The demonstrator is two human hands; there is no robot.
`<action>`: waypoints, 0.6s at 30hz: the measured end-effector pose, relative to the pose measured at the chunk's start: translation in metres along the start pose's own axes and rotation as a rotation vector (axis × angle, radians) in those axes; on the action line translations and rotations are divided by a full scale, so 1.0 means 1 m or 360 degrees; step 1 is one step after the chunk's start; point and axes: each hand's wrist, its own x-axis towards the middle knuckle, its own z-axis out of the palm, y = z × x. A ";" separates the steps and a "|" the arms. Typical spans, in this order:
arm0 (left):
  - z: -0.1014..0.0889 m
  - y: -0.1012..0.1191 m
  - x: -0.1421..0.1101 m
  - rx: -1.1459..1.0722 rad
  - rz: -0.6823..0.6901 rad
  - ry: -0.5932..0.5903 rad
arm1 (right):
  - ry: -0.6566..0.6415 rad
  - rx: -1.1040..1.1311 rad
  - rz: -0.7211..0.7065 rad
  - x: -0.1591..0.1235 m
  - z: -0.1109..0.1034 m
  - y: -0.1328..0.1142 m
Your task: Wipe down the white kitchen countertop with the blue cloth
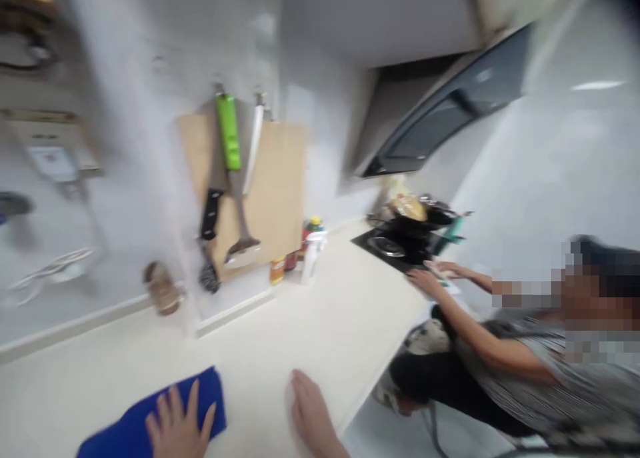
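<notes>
A white countertop (345,325) is seen from above, with both of the wearer's hands near its front edge. A blue cloth (125,421) is laid on the counter at lower left and is partly cut off by the lower border of the view. The left hand (183,421) is placed palm down on the cloth; its fingers are spread wide, and no grip on the fabric is seen. The right hand (313,408) is held to the right of the cloth, apart from it, at the bare counter surface; its fingers are kept close together, but whether anything is enclosed cannot be told, since the palm is hidden.

Against the wall, a wooden board (280,178) is hung behind a green-handled utensil (230,131) and a black-handled utensil (211,215). A brown jar (163,290) is blurred at the left, and a white bottle (311,258) is stood just beside a small orange container (277,270). At the right, a cooktop (387,245) is set into the counter, near which the hands of a crouching co-worker (515,378) are extended.
</notes>
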 end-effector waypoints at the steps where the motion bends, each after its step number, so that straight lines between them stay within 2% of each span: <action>1: -0.004 -0.005 0.004 0.0135 -0.0067 -0.0108 | -0.0036 0.0037 0.0007 -0.003 -0.001 0.001; 4: -0.012 -0.021 0.026 0.0377 -0.0166 -0.0332 | -0.0130 0.0110 0.0015 -0.006 -0.003 0.004; 8: -0.011 -0.040 0.053 0.0406 -0.0205 -0.0409 | -0.0301 0.0158 0.0088 -0.007 -0.002 0.009; 13: 0.005 -0.054 0.084 0.0318 -0.0168 -0.0394 | -0.0373 0.0102 0.0121 -0.012 -0.004 0.011; 18: 0.028 -0.070 0.125 0.0265 -0.0228 -0.0407 | -0.0489 0.0048 0.0110 -0.012 -0.007 0.019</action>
